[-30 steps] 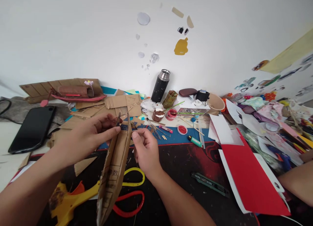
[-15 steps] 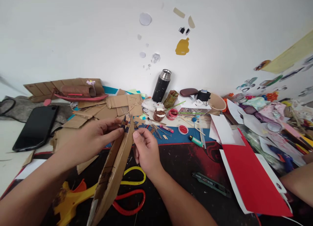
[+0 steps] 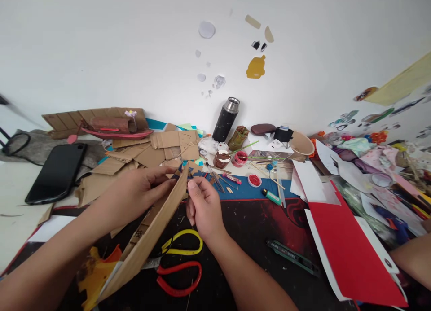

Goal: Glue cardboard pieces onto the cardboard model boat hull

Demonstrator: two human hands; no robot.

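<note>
Over the dark mat I hold a long folded cardboard strip (image 3: 158,225) on edge, its near end tilted down toward me. My left hand (image 3: 134,194) is closed on its left side near the far end, with the fingertips partly hidden behind it. At the right of that same end, my right hand (image 3: 205,208) is closed with thumb and fingers pinching the edge. Below the strip lie scissors (image 3: 180,293) with one yellow and one red handle. A yellow-orange tool (image 3: 96,273) lies partly hidden under my left forearm and the strip.
A green utility knife (image 3: 292,257) lies right of my right forearm, near red paper (image 3: 350,243). Cardboard scraps (image 3: 144,156), a model boat (image 3: 116,132), paint jars (image 3: 239,159) and a black flask (image 3: 226,120) stand along the back. A phone (image 3: 55,174) lies left.
The cardboard strip has turned, its near end swinging left and its outer face showing more. Both hands keep their hold. The whole view has shifted slightly.
</note>
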